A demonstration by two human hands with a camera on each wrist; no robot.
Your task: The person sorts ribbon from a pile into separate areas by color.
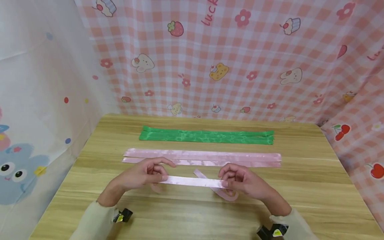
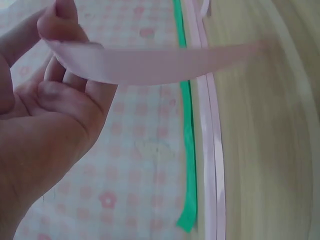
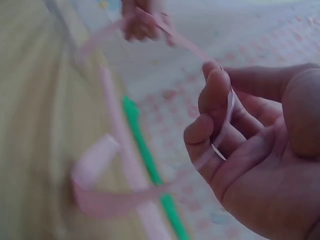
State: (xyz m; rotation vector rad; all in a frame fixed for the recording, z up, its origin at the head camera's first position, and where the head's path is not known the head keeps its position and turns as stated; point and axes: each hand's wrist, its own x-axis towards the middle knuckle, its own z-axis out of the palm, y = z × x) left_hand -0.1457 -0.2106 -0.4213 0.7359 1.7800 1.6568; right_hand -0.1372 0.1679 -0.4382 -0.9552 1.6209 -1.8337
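Note:
A pale pink satin ribbon [image 1: 193, 181] is stretched nearly level above the wooden table, between the two hands. My left hand [image 1: 142, 176] pinches it between thumb and finger, with the index finger extended above it. On the other side my right hand [image 1: 244, 181] pinches the ribbon too, its other fingers curled. Past the right hand the loose length drops and curls into a loop [image 3: 107, 202]. A short tail appears beyond the left hand in the right wrist view, blurred. Just behind the hands lie pink ribbon strips [image 1: 207, 155], side by side.
Farther back, green ribbon strips [image 1: 207, 136] lie close together, parallel to the pink ones. The wooden table [image 1: 192, 216] meets a pink checked curtain [image 1: 192, 50] at the back. A white printed cloth [image 1: 39, 83] hangs at the left.

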